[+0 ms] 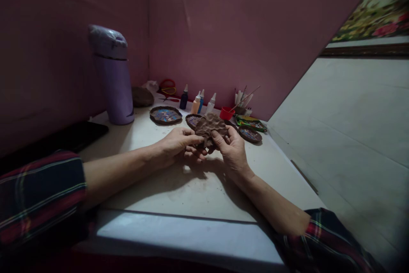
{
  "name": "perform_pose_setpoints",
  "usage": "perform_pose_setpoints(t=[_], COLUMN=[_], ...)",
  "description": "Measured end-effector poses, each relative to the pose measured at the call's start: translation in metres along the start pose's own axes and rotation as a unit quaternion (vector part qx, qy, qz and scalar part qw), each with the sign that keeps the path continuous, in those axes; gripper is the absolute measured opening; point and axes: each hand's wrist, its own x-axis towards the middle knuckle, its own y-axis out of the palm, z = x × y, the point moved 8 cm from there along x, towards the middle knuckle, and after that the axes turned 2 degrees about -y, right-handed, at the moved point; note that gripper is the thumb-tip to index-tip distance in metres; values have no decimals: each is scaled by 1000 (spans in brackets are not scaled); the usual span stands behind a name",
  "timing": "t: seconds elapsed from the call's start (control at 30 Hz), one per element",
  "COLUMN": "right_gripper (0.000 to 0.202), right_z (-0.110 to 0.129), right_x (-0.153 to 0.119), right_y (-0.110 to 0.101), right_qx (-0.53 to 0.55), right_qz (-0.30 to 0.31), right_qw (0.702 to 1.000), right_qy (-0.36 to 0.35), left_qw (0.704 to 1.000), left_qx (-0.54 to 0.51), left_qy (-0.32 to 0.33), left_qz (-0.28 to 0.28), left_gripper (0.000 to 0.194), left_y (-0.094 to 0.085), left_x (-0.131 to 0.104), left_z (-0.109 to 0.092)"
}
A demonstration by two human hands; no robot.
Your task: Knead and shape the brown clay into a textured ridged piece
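A flattened, lumpy piece of brown clay (211, 127) is held up above the white table (191, 196). My left hand (180, 143) pinches its left edge, thumb on the near face and the other fingers below. On the right edge, my right hand (231, 147) grips the clay with its thumb pressed against the near face. Behind the clay are shallow brown dishes with blue-speckled insides: one dish (165, 115) to the left, another (193, 120) partly hidden by the clay, and a third dish (250, 134) to the right.
Along the back stand small nozzle bottles (196, 102), a red cup (227, 113), a holder with brushes (243, 100), a green packet (251, 123) and scissors (168, 87). A tall purple flask (113, 77) stands at left beside a brown lump (142, 96). Pink walls (223, 30) enclose the table's back and left.
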Motion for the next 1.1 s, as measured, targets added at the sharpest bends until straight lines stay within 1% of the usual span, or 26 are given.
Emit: perform_pose_setpoints(t=[0.17, 0.27, 0.37, 0.47, 0.5, 0.6, 0.8, 0.87, 1.03, 1.1], right_gripper=[29, 28, 28, 30, 30, 29, 30, 30, 31, 31], right_z=[2, 1, -1, -4, -4, -2, 3, 5, 6, 6], right_x=[-1, -1, 1, 2, 3, 2, -1, -1, -2, -2], right_y=[2, 1, -4, -7, -7, -4, 1, 2, 3, 3], right_qx=[0, 0, 9, 16, 16, 10, -13, -23, -31, -32], right_qz=[6, -1, -22, -32, -31, -17, 0, 3, 8, 8], right_qw=[1000, 1000, 1000, 999, 999, 1000, 1000, 1000, 999, 999], right_qy=[2, 5, 8, 15, 15, 8, 4, -3, -15, -14], left_qw=[1000, 1000, 1000, 999, 999, 1000, 1000, 1000, 997, 997], left_qx=[6, -4, -25, -42, -42, -18, 1, 14, 50, 49], left_qy=[4, 2, 6, -9, -11, 9, 24, 26, 27, 25], left_qz=[-24, -10, 11, 7, 5, 10, 13, 4, -42, -47], left_gripper=[8, 10, 14, 22, 22, 16, 19, 19, 14, 13], left_y=[0, 1, 4, 4, 3, 3, 1, 0, -4, -3], left_x=[-2, -3, -4, -3, -3, -2, -1, -1, -1, -2], left_z=[-3, -3, -5, -4, -4, -5, -2, -3, -6, -6])
